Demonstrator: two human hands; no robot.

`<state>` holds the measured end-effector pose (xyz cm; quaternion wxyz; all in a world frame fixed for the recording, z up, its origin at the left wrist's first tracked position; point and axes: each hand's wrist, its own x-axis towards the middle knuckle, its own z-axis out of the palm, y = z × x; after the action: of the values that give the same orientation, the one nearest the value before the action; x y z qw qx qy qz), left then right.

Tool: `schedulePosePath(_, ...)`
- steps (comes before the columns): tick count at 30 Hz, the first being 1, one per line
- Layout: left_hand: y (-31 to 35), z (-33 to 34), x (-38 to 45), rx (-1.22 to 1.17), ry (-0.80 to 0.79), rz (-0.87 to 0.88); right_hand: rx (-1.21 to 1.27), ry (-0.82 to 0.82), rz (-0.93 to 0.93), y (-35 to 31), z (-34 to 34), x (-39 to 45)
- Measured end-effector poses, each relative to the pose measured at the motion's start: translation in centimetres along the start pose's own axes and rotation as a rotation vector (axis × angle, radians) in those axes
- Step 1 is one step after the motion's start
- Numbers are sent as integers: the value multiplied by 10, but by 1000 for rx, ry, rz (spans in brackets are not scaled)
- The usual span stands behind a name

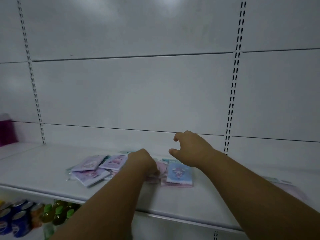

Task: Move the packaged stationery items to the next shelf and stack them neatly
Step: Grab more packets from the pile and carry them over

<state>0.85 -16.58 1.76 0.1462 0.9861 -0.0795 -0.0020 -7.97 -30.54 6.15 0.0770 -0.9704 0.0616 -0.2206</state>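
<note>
Several packaged stationery items lie in a loose pile on the white shelf [52, 172]: purple packets [90, 174] at the left, a blue packet [179, 172] on a pink one at the right. My left hand [142, 161] is down in the middle of the pile, fingers curled on a pink packet [161, 168]. My right hand [190, 149] hovers above the blue packet, fingers loosely spread and holding nothing. A further pale packet [284, 186] lies on the shelf to the right, partly behind my right forearm.
Slotted uprights [232, 94] divide the white back panel into bays. A magenta object [7, 130] stands at the far left of the shelf. On the shelf below at the left are blue cans [15, 220] and green-capped bottles [57, 213].
</note>
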Motion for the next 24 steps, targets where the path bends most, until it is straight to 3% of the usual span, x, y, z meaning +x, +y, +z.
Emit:
schedulePosePath(4,-5,-16,-10,-171,112,29,6,-10,26,6,9,5)
schedulePosePath(11,-28,-36,-51,-1204,227,147,-68,-191,184,9,51,1)
schedulePosePath(15,-40,-34,-68,-1292,193,194,-141,-276,330,3,74,-2)
schedulePosePath(20,-57,-44,-75,-1391,247,255,-122,-83,406,-12,69,-6)
schedulePosePath(24,-61,-53,-82,-1468,100,354,216,19,422,-24,49,-15)
